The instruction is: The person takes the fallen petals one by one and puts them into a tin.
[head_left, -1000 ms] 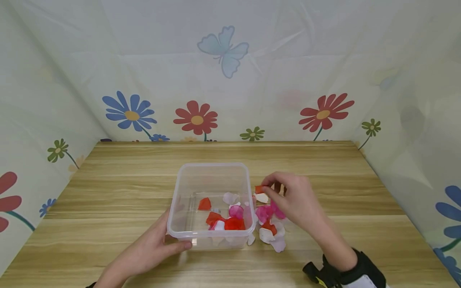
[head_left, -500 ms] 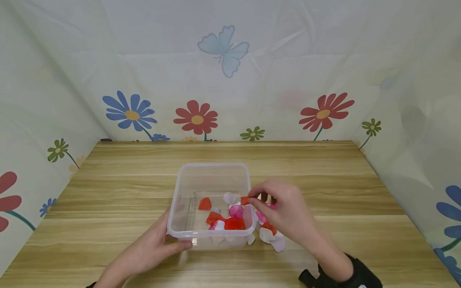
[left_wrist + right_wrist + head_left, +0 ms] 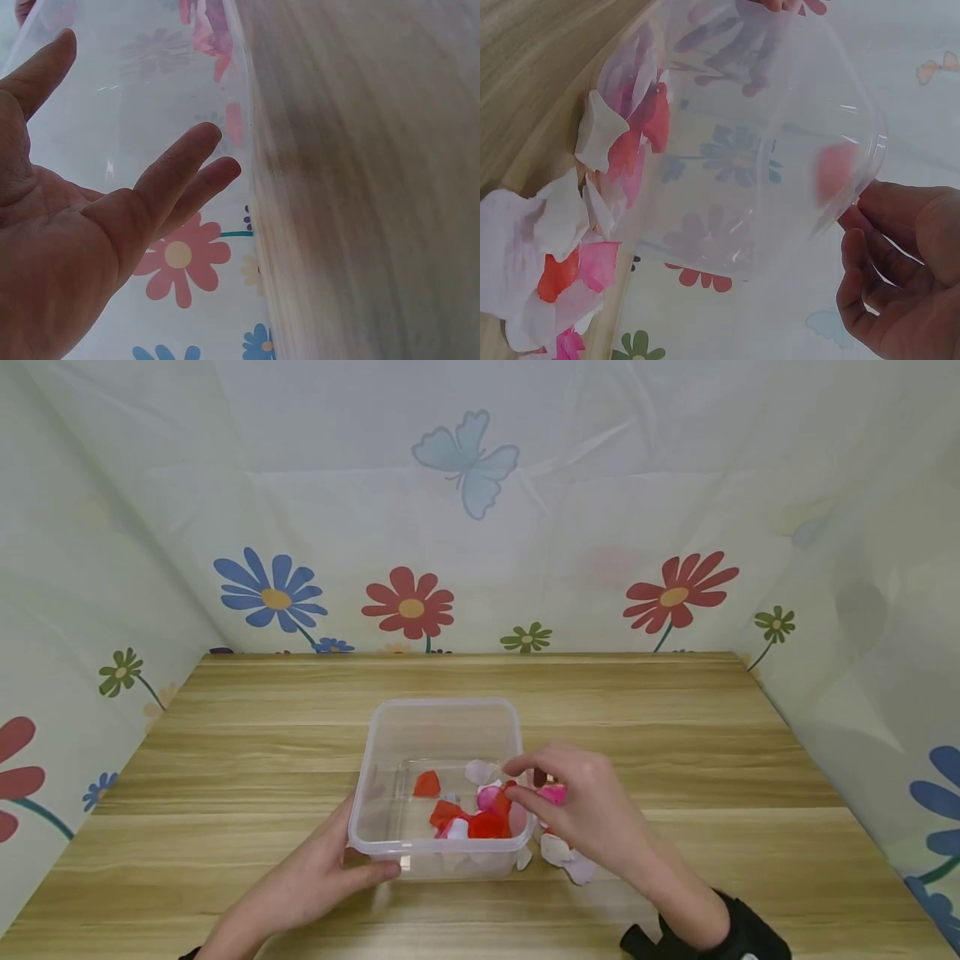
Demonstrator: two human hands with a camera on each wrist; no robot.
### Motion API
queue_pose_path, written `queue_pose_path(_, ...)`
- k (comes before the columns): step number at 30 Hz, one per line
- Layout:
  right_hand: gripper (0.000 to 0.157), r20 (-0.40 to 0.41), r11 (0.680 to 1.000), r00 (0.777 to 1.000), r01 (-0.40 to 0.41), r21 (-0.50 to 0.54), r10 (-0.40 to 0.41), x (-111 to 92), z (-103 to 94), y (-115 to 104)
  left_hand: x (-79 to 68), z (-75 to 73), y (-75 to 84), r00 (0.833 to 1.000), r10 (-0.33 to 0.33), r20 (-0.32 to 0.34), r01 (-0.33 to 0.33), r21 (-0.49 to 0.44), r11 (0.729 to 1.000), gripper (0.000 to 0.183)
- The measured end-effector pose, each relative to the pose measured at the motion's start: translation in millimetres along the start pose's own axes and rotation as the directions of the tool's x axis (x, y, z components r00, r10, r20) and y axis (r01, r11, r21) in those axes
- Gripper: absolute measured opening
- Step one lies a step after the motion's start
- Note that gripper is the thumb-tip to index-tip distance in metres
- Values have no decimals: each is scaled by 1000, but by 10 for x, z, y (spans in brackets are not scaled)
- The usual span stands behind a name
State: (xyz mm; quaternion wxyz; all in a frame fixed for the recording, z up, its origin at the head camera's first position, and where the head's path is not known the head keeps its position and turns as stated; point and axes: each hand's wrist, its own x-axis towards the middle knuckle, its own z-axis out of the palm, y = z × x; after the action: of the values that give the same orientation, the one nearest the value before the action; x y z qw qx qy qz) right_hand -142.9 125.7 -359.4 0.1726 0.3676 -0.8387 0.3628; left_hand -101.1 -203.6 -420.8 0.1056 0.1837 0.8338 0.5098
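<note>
A clear plastic box (image 3: 442, 846) holds several red, pink and white petals, which look like artificial ones. My left hand (image 3: 311, 877) rests along its left side with fingers extended, the thumb at the front wall. Over the right rim is my right hand (image 3: 585, 802), thumb and index finger parted. A red petal (image 3: 506, 798) is just below those fingertips, inside the box; in the right wrist view this red petal (image 3: 835, 174) shows blurred through the wall. More petals (image 3: 555, 217) lie on the table against the box's right side, partly hidden under the right hand in the head view.
The box stands on a wood-grain table (image 3: 262, 735). Behind and at both sides hangs a white cloth (image 3: 585, 527) printed with flowers and a butterfly. A black strap (image 3: 738, 935) surrounds the right wrist.
My right hand has moved left from the petal pile to the box's right rim, carrying a red petal. Its fingers have parted and the petal has dropped inside. The left hand stays put.
</note>
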Motion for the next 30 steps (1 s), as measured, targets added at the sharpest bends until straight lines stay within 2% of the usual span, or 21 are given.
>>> queue_pose_path(7, 27, -65, 998, 997, -55, -44, 52, 16, -61, 66, -8, 0, 4, 1000, -12, -5, 13, 26, 1000, 100)
queue_pose_path(10, 24, -84, 986, 989, -130, -100, 122, 17, -79, 120, -7, 1, 6, 1000, -14, -5, 15, 17, 1000, 100)
queue_pose_path(13, 20, -60, 960, 973, -232, -159, 225, 13, -80, 194, -8, 1, 10, 1000, -14, -5, 14, 15, 1000, 99)
queue_pose_path(16, 16, 20, 918, 937, -337, -207, 348, 3, -60, 273, -6, 2, 12, 1000, -16, 1, 16, 10, 1000, 98)
queue_pose_path(20, 13, 160, 859, 859, -437, -266, 486, -16, 3, 380, -9, 4, 15, 1000, -25, 4, 25, 11, 1000, 98)
queue_pose_path(22, 14, 222, 843, 822, -462, -277, 524, -29, 39, 426, -10, 5, 16, 999, -32, 3, 32, 17, 999, 98)
queue_pose_path(24, 15, 268, 834, 795, -476, -281, 544, -43, 70, 462, -9, 7, 18, 999, -38, 3, 38, 19, 999, 98)
queue_pose_path(26, 16, 296, 831, 781, -479, -282, 551, -58, 101, 494, -6, 10, 18, 999, -54, 0, 54, 13, 998, 100)
queue_pose_path(30, 18, 317, 840, 782, -463, -282, 537, -78, 151, 541, 3, 11, 15, 998, -59, -1, 59, 2, 998, 100)
